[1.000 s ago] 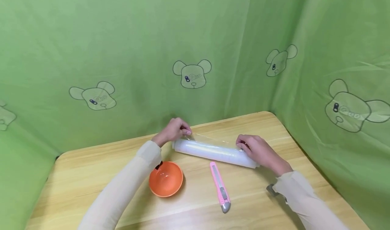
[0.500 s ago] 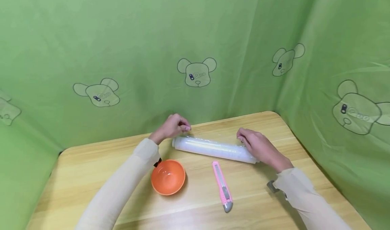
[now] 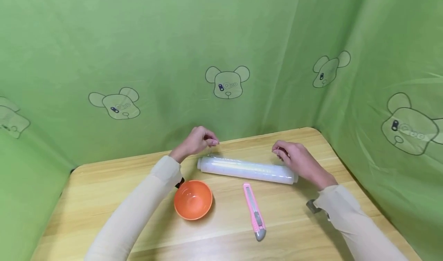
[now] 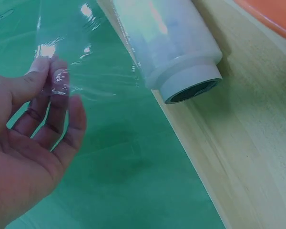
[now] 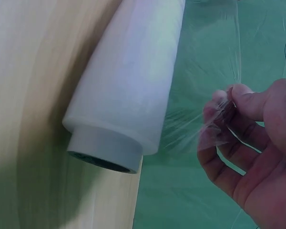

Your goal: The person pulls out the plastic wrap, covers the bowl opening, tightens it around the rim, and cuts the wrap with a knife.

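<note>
A roll of cling film [image 3: 247, 170] lies across the back of the wooden table, its film drawn out as a clear sheet from the far side. My left hand [image 3: 199, 140] pinches one corner of the loose film [image 4: 88, 71] between thumb and fingertip, beyond the roll's left end. At the right end, my right hand [image 3: 295, 158] pinches the other corner, and creases in the film [image 5: 186, 126] run from its fingertips to the roll. Both hands are raised a little above the roll. In the wrist views the other fingers are loosely bent.
An orange bowl [image 3: 193, 200] stands before the roll, close to the left sleeve. A pink utility knife [image 3: 254, 211] lies right of the bowl. Green curtains [image 3: 166, 61] with bear-head drawings rise behind and beside the table [image 3: 114, 192].
Both hands have lifted slightly and moved away from the roll, drawing out more film between them and it. The head view has shifted slightly; the bowl and knife stay put.
</note>
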Tool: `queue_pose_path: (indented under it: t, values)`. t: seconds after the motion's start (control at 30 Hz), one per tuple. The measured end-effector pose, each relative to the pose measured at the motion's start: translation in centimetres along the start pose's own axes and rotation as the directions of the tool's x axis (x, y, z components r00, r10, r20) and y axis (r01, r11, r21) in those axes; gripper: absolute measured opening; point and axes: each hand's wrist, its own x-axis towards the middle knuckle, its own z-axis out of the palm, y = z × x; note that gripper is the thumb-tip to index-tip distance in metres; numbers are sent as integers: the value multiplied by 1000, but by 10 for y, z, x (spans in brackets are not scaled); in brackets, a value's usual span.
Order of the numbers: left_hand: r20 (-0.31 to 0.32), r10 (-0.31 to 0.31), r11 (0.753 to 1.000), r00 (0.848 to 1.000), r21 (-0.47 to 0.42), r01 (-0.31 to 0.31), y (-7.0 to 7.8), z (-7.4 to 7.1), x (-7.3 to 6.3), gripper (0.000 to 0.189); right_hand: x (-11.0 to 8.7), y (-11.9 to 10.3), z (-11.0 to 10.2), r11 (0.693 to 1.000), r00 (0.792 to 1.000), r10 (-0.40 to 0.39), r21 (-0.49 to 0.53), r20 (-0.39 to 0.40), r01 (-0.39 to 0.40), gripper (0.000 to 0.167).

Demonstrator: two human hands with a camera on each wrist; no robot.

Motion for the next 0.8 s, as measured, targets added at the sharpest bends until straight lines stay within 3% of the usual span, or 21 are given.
queue_pose_path:
  t: [0.23, 0.57, 0.8]
  values:
    - [-73, 27, 1000, 997, 13, -27, 0, -3, 3, 10, 8, -1, -8, 1000, 1000, -5, 4, -15, 5, 11]
    - [-47, -17, 1000, 999, 3, 17, 15, -11, 3, 9, 14, -2, -22, 1000, 1000, -19, -9, -9, 19, 10]
    - [-51, -10, 1000, 999, -5, 10, 20, -15, 0, 9, 16, -5, -27, 999, 999, -31, -21, -22, 31, 11]
